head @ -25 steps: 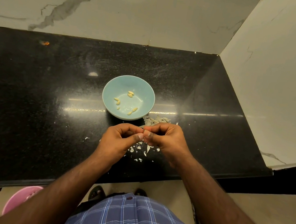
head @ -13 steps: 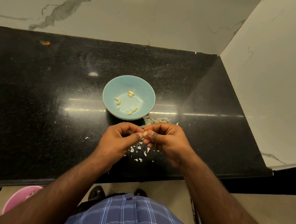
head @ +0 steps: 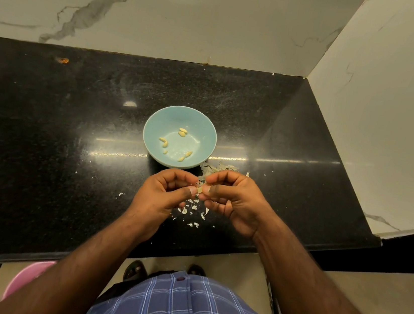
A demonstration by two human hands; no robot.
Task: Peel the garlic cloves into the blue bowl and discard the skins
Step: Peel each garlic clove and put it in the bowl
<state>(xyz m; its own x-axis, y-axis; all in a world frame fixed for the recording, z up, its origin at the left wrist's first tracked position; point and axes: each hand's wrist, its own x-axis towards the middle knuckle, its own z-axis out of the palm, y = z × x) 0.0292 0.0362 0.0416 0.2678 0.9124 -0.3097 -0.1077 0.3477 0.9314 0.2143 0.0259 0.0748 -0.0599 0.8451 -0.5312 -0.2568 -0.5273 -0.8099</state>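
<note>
A small pale garlic clove (head: pixel 199 190) sits between the fingertips of both hands, just in front of the blue bowl (head: pixel 152 126). My left hand (head: pixel 162 195) pinches it with thumb and curled fingers. My right hand (head: pixel 234 200) pinches it from the other side, and a thin strip of skin sticks up between the fingers. Several peeled cloves (head: pixel 182 132) lie inside the bowl. Loose white garlic skins (head: pixel 194 208) are scattered on the black counter under my hands, with a bigger heap of skins (head: pixel 212 168) right of the bowl.
The black stone counter (head: pixel 58 137) ends against marble walls at the back and right. Its front edge runs just below my wrists. A pink bin (head: pixel 23 280) stands on the floor at the lower left, below the counter.
The hands have drawn slightly apart, so the clove's pale end now shows between the fingertips and a strip of skin lifts up. Bowl and skins have not moved.
</note>
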